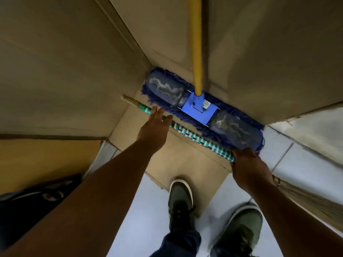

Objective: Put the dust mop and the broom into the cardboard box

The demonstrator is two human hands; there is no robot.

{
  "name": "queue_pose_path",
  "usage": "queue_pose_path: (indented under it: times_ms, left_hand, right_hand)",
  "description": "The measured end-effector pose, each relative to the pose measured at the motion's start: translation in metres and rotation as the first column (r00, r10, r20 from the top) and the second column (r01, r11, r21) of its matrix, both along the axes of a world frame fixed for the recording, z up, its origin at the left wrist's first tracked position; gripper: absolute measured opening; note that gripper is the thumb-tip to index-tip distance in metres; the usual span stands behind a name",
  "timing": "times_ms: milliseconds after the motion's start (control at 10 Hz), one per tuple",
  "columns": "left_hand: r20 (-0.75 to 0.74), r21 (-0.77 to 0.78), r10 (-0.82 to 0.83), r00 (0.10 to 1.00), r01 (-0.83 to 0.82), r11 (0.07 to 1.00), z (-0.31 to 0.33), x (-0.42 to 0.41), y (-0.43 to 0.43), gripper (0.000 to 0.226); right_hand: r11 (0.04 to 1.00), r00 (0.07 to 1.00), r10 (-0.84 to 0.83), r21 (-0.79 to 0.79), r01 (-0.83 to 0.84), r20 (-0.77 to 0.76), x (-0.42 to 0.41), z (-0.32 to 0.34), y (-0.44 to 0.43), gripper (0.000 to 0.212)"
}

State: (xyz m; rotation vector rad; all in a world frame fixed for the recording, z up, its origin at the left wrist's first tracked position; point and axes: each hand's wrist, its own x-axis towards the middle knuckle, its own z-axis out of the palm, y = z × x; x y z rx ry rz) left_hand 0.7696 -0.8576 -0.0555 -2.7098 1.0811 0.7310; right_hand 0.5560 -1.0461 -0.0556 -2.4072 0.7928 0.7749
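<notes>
Inside the cardboard box (185,160), along its far wall, the dust mop (199,108) already rests, its yellow pole leaning on the cardboard. We feed the broom (194,137) in just beside the blue head: our right hand (248,167) is closed around the taped handle to carry its weight, while our left hand (154,130) lies over it with fingers loosely spread, steering the tip toward the corner.

The floor (148,210) is pale, glossy grey tile with thin grout lines showing at the right (284,151). A yellowish-tan surface (46,160) sits at the left, above a dark, blurred object (33,201). Lighting is dim and soft.
</notes>
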Motion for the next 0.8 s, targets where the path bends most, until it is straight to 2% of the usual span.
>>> queue_pose_path:
  times_ms: [200,300,400,500,600,700,800]
  left_hand:
    - [-0.023,0.106,-0.047,0.999,0.049,0.993,-0.099,0.017,0.005,0.056]
    - [-0.052,0.187,-0.103,0.993,0.111,0.976,-0.118,0.015,0.009,0.060]
    - [-0.161,0.276,-0.056,0.985,0.100,0.956,-0.130,0.009,0.012,0.069]
    - [-0.209,0.314,-0.023,0.978,0.089,0.945,-0.126,0.005,0.008,0.071]
    - [-0.180,0.338,-0.100,0.979,0.157,0.928,-0.095,-0.005,0.003,0.066]
    - [-0.113,0.263,-0.128,0.985,0.154,0.952,-0.064,-0.007,-0.002,0.062]
    - [0.023,0.028,-0.097,0.995,0.097,0.995,0.010,-0.012,-0.007,0.058]
  right_hand:
    - [0.999,0.999,-0.022,0.027,0.023,-0.040,0.014,-0.109,0.014,0.034]
    - [0.999,0.998,-0.023,0.030,0.025,-0.059,0.015,-0.132,0.016,0.034]
    - [0.998,0.994,-0.056,0.032,0.059,-0.099,0.018,-0.144,0.016,0.036]
    - [0.996,0.990,-0.072,0.040,0.077,-0.118,0.020,-0.135,0.017,0.039]
    - [0.992,0.988,-0.095,0.071,0.104,-0.123,0.023,-0.097,0.021,0.038]
    - [0.989,0.993,-0.108,0.093,0.113,-0.053,0.028,-0.058,0.021,0.037]
    - [0.998,0.994,-0.059,0.038,0.055,0.096,0.027,0.019,0.020,0.042]
